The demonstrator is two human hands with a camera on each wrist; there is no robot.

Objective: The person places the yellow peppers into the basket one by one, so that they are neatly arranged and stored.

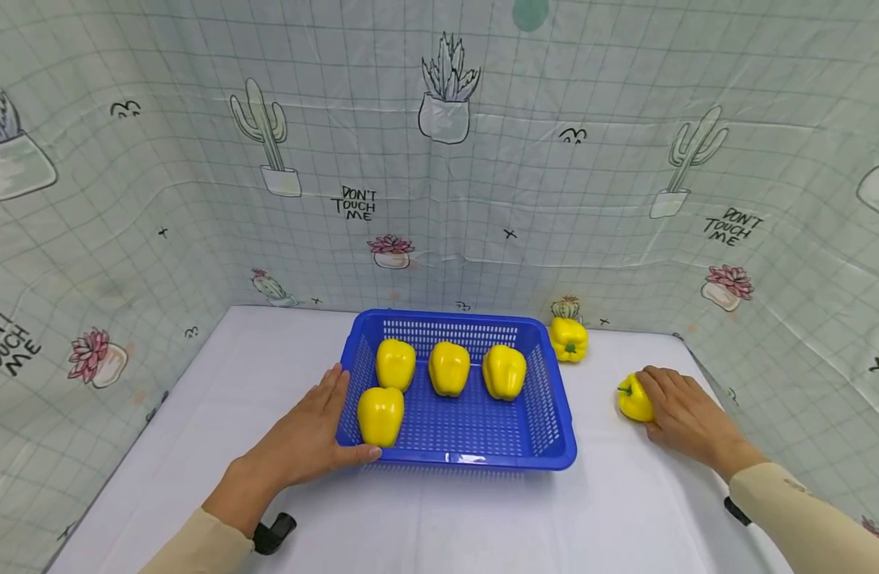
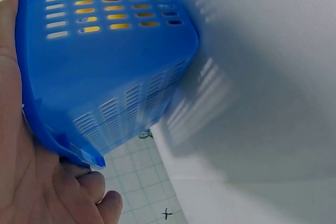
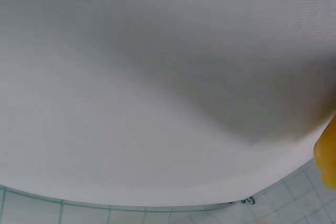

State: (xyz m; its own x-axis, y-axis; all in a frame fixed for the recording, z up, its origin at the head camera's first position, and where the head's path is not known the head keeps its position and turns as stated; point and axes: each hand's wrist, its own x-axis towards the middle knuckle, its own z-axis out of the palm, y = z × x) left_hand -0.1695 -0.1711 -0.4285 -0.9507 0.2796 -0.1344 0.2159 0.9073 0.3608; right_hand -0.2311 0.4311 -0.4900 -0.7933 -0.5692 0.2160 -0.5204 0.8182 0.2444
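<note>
My left hand (image 1: 303,438) rests against the near left corner of a blue plastic basket (image 1: 475,460). Its fingers lie fairly straight along the left rim, and the thumb touches the front rim. Several yellow bell peppers (image 1: 449,369) sit inside the basket, toward its back and left. Off to the right, my right hand (image 1: 690,414) grips another yellow bell pepper (image 1: 634,400) from its right side, the green stem facing left. Only a sliver of yellow pepper (image 3: 328,153) shows at the edge of the right wrist view. The right fingertips are partly hidden behind the pepper.
One more yellow bell pepper (image 1: 569,340) lies on the white table (image 1: 439,518), just right of the basket's far right corner. A grid-patterned cloth (image 1: 439,191) with plant drawings hangs behind the table and along both sides.
</note>
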